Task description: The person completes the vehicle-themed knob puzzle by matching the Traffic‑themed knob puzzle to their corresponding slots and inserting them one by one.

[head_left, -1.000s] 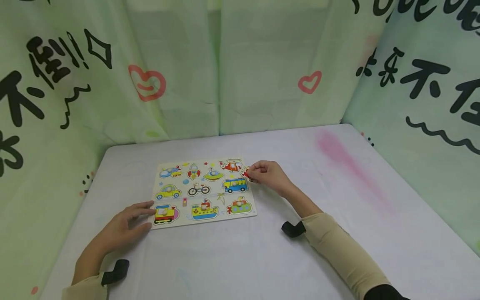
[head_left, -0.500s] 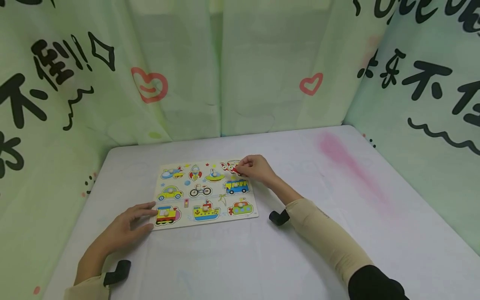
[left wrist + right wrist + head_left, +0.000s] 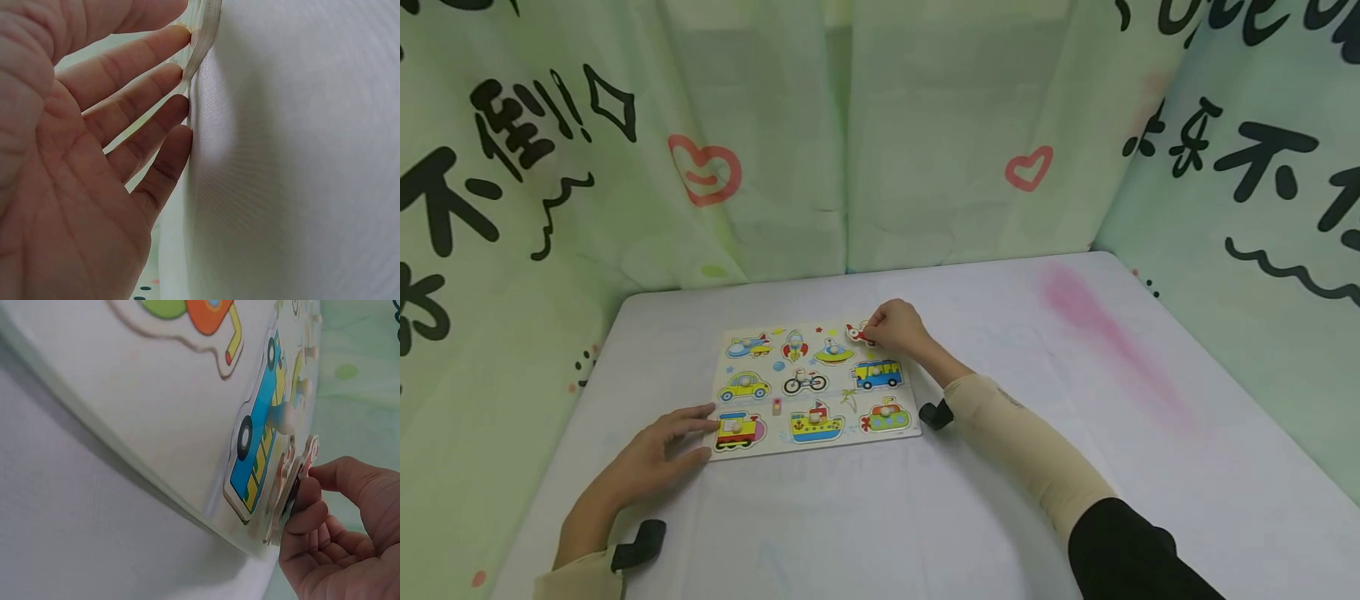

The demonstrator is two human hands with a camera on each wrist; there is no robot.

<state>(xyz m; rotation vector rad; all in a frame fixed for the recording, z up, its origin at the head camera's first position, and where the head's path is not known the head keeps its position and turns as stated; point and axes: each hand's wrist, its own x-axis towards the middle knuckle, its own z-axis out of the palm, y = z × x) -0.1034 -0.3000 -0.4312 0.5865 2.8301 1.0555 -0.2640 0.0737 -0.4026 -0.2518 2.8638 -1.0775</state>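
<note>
A flat puzzle board (image 3: 842, 397) with vehicle pictures lies on the table. At its far right corner my right hand (image 3: 898, 327) pinches a red-and-white helicopter puzzle piece (image 3: 295, 481) between thumb and fingers. In the right wrist view the piece is tilted just above the board, beside the blue bus piece (image 3: 256, 437); whether it touches cannot be seen. My left hand (image 3: 651, 454) rests at the board's near left edge, its fingers extended and their tips touching the edge by the train piece (image 3: 740, 430). The left wrist view shows the palm and spread fingers (image 3: 134, 112).
Other knobbed pieces sit in the board, among them a car (image 3: 744, 386), a bicycle (image 3: 806, 382) and a ship (image 3: 816, 422). A white cloth (image 3: 850, 525) covers the table. Green printed curtains (image 3: 925, 167) hang behind it and along both sides.
My right hand has moved left and away from me with the helicopter piece, from beside the board to over its far right corner. The left hand stays at the board's edge.
</note>
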